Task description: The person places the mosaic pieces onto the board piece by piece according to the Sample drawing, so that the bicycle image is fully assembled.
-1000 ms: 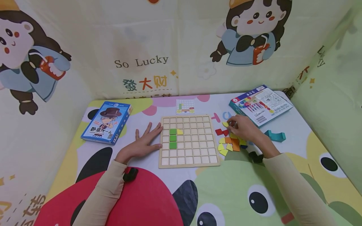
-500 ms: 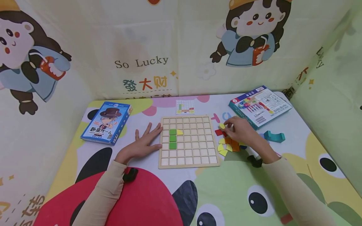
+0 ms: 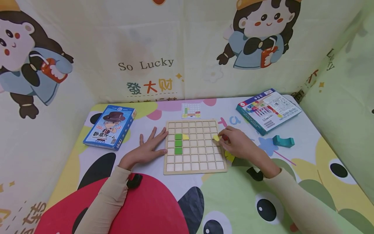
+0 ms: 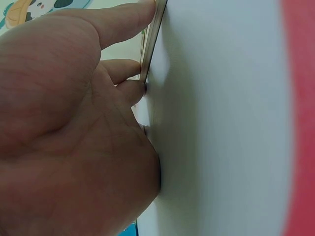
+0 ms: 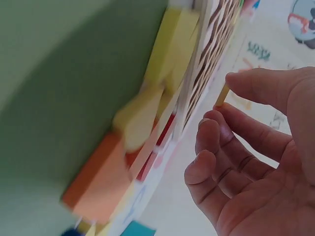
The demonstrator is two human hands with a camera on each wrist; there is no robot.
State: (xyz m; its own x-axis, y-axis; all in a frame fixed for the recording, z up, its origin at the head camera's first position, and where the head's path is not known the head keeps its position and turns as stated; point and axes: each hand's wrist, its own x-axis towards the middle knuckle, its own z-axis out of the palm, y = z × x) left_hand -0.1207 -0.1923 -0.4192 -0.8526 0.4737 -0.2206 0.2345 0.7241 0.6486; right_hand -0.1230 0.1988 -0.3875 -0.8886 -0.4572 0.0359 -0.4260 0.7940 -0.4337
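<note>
I have the right grip (image 3: pixel 238 143) over the right edge of the grid board (image 3: pixel 203 150), thumb and fingertip closed in a narrow pinch on a thin yellow piece (image 3: pixel 216 138); the right wrist view shows it caught by its edges, the other fingers loosely bent and holding nothing. I take that light hold to be about leaving the piece's faces uncovered, so its shape can be judged against a cell. My left grip (image 3: pixel 149 148) is spread wide with nothing grasped, thumb and fingertips against the board's left rim, which I read as a brace to stop the board sliding on the surface (image 3: pixel 157 165). On the board, three green squares (image 3: pixel 178 143) sit in a column, with a yellow rounded piece (image 3: pixel 185 137) just right of the top one, each in its own cell. The patterned card (image 3: pixel 191 110) lies just beyond the far rim, presumably where a glance reaches it without a hand in the way. The loose yellow pieces (image 3: pixel 229 156) and an orange block (image 5: pixel 98 182) are grouped beside the right rim, which I judge makes for a short carry; the right grip hides part of that heap in the head view.
</note>
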